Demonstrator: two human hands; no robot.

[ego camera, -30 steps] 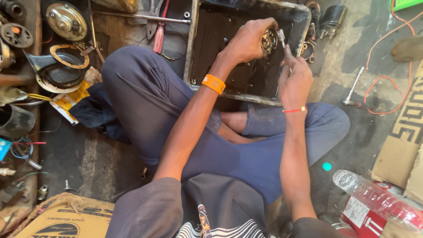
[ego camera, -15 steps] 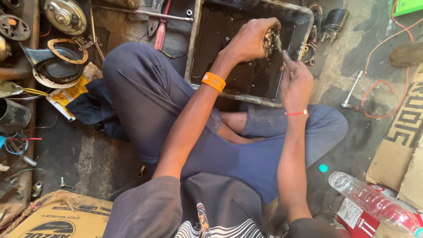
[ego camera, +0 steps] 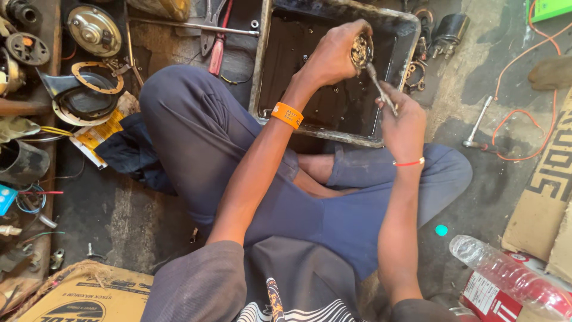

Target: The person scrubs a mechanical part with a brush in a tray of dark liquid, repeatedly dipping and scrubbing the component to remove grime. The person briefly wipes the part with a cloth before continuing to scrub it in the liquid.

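Observation:
I sit cross-legged on the floor. My left hand, with an orange wristband, grips a small round metal part over a black metal tray of dark liquid. My right hand, with a red thread at the wrist, holds a thin metal tool whose tip touches the round part. Both hands hover above the tray's right half.
Red-handled pliers and a long rod lie left of the tray. Round metal parts and gaskets sit at far left. A small hammer, orange wire, plastic bottle and cardboard box surround me.
The view has shifted slightly. My right hand has dropped a little lower and nearer to me, and the tool now slants up to the part. My left hand stays over the tray.

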